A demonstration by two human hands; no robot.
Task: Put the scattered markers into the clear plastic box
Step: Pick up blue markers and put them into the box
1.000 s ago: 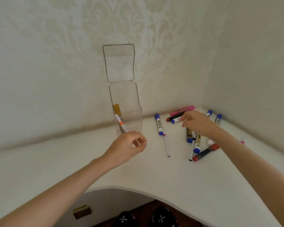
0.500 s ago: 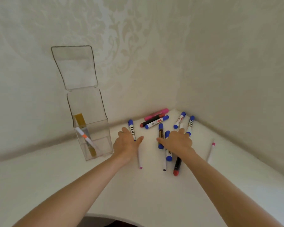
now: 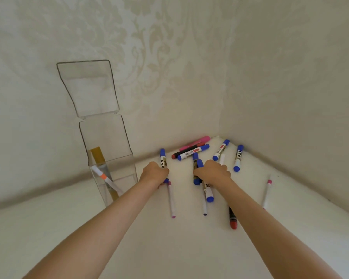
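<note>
The clear plastic box [image 3: 109, 141] stands upright at the left with its lid [image 3: 88, 88] swung up; a gold marker [image 3: 98, 156] and a white pen with an orange band [image 3: 105, 178] lean inside. Several markers lie scattered in the table corner. My left hand [image 3: 154, 173] is closed around a blue-capped marker [image 3: 162, 158]. My right hand [image 3: 213, 172] is curled over two blue-capped markers [image 3: 196, 164] in the pile's middle. A thin pink-tipped pen [image 3: 171, 200] lies just below my left hand.
Pink [image 3: 197, 141], black-and-red [image 3: 186, 151] and blue-capped markers [image 3: 192, 152] lie against the back wall. More blue ones [image 3: 238, 158] sit near the right wall. A red-capped marker [image 3: 232, 218] and a thin pen [image 3: 267, 193] lie nearer me. Walls meet behind the white table [image 3: 189, 248].
My left hand left the box after dropping the orange-banded pen in, crossed to the pile and closed on a blue-capped marker. My right hand curled over the middle markers. The view swung right.
</note>
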